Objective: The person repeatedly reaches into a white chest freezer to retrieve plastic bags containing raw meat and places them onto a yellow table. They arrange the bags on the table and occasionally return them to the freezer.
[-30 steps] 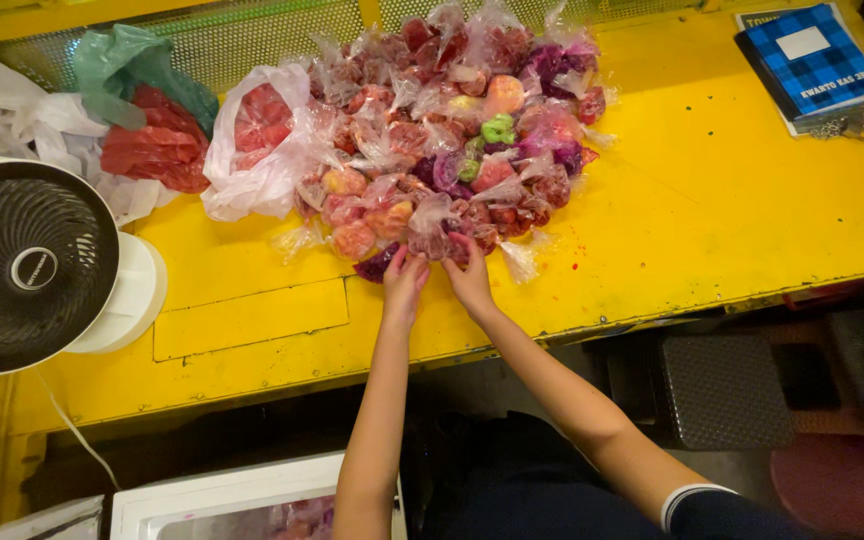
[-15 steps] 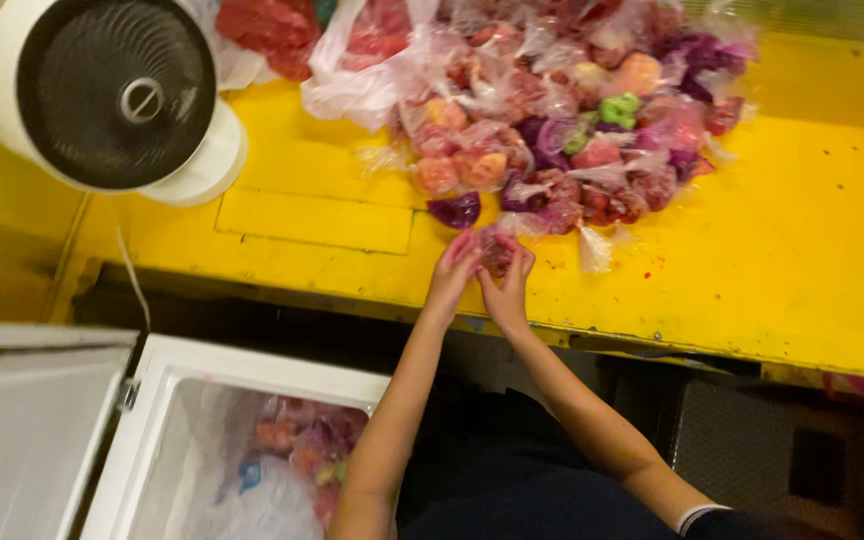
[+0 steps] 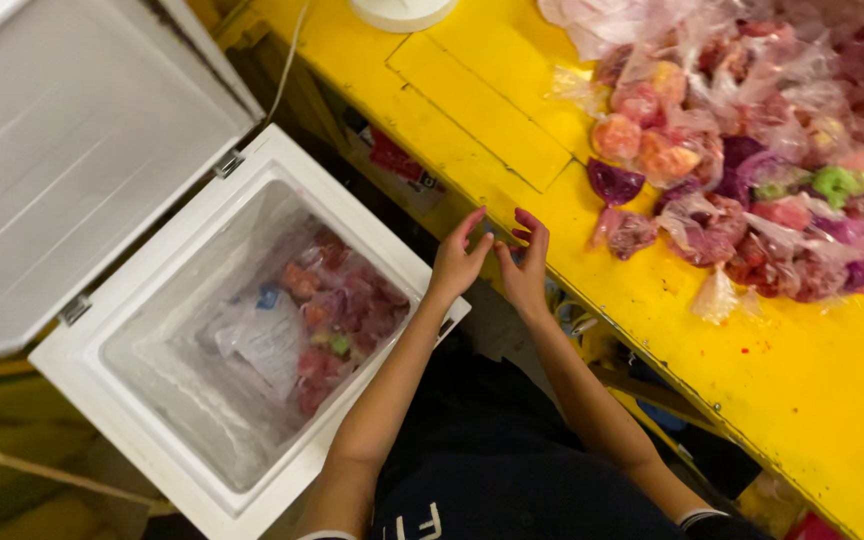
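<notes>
Hands back off bag pile (image 3: 752, 190), now close together at yellow table (image 3: 472, 110) edge. Left hand (image 3: 459, 262) and right hand (image 3: 524, 268) open, holding nothing. View swung: open white freezer (image 3: 252, 330) now below, bags inside.

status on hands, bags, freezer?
Left hand and right hand empty, fingers spread, at yellow table edge. Bag pile on table. Chest freezer open, bags inside. Nothing between.
</notes>
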